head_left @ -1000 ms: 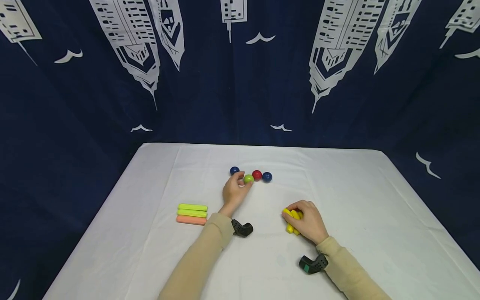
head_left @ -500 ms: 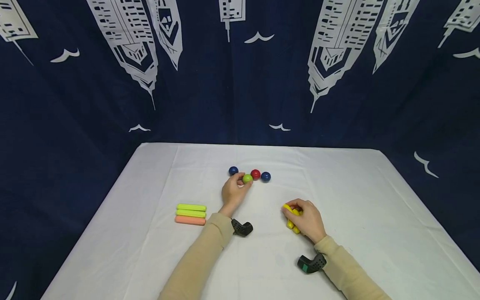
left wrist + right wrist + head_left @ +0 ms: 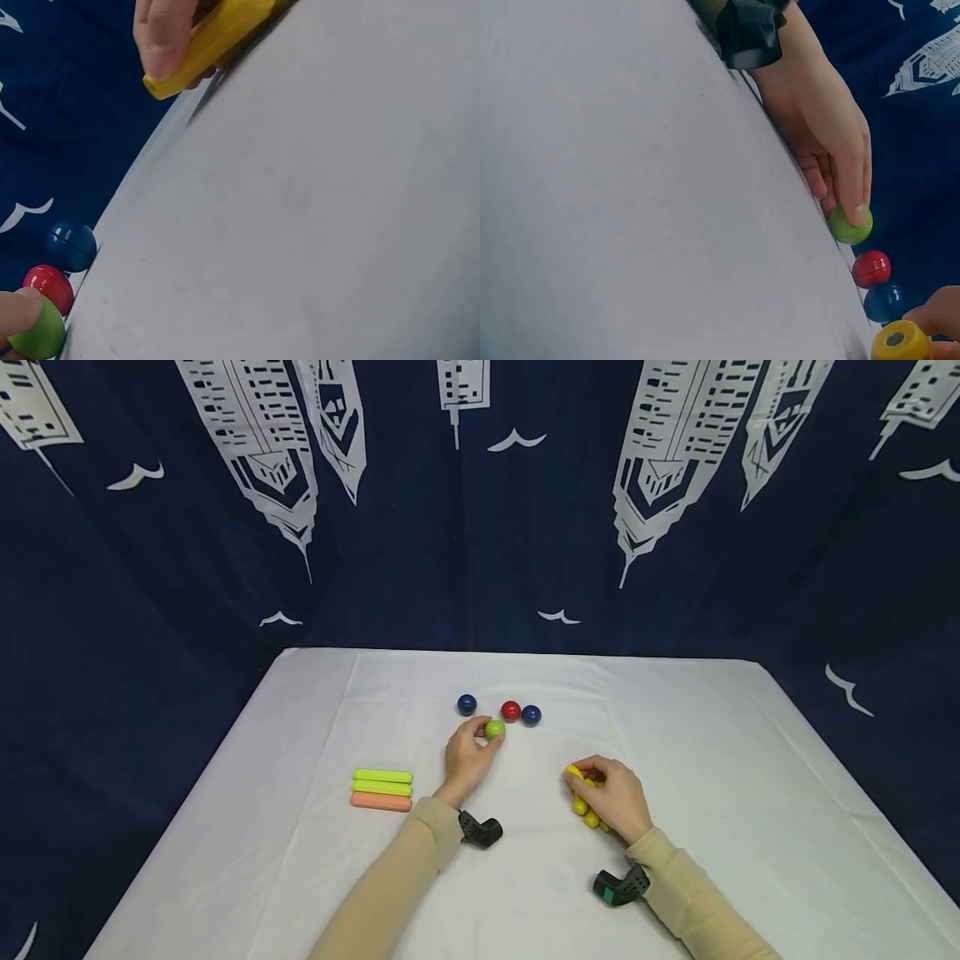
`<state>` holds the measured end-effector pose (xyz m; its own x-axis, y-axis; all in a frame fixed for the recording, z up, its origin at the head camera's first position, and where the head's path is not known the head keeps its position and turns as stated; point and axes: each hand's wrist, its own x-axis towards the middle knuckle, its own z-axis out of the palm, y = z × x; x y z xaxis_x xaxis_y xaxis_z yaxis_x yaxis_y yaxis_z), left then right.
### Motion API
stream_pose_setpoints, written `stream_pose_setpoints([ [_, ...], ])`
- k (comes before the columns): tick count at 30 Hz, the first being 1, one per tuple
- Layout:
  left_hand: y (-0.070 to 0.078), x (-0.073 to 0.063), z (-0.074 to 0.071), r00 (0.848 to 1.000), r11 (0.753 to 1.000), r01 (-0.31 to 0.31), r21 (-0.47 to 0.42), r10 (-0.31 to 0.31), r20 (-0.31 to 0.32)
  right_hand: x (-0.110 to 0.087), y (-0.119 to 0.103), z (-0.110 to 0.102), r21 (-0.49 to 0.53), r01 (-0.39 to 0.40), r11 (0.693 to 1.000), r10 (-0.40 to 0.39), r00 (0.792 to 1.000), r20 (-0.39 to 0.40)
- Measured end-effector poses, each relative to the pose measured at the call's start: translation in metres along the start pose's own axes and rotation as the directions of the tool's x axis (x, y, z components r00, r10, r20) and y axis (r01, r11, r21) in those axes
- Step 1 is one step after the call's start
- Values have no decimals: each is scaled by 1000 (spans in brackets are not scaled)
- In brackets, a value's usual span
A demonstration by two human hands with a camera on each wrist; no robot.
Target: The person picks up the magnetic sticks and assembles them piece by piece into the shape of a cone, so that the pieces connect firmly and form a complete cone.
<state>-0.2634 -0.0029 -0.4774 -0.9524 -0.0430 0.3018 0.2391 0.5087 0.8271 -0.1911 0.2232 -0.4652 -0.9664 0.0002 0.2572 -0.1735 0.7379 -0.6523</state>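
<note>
My left hand (image 3: 467,760) pinches a green ball (image 3: 495,729) between thumb and fingers near the middle of the table. Just beyond it, a red ball (image 3: 511,711) and a blue ball (image 3: 531,716) sit side by side, and a second blue ball (image 3: 467,704) lies apart to the left. Over on the right, my right hand (image 3: 618,797) holds several short yellow rods (image 3: 581,806) in a bunch, partly hidden by the fingers. In the right wrist view, one yellow rod (image 3: 901,342) shows a round metal spot in its end.
Left of my left forearm lie two lime-yellow rods (image 3: 382,782) and an orange rod (image 3: 381,802), lined up in parallel. A white cloth (image 3: 720,760) covers the table. Behind its far edge hangs a dark blue curtain (image 3: 420,568) with white prints. Each wrist wears a black device (image 3: 480,831).
My left hand has drawn the green ball slightly toward me, away from the red ball. The yellow rods have shifted and tilted a little within my right hand.
</note>
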Motion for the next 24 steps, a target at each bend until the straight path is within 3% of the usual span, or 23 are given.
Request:
stream_pose_setpoints([
  [8,-1,-16,-8,998,998,-26,-50,28,47,-2,-15,-5,34,-20,999,21,999,-30],
  [18,1,-40,-18,995,994,-55,-94,62,76,-16,-48,8,94,-4,996,-1,999,54],
  [24,0,-61,-26,981,988,-128,-88,139,136,-30,-57,22,109,0,994,-14,993,121],
])
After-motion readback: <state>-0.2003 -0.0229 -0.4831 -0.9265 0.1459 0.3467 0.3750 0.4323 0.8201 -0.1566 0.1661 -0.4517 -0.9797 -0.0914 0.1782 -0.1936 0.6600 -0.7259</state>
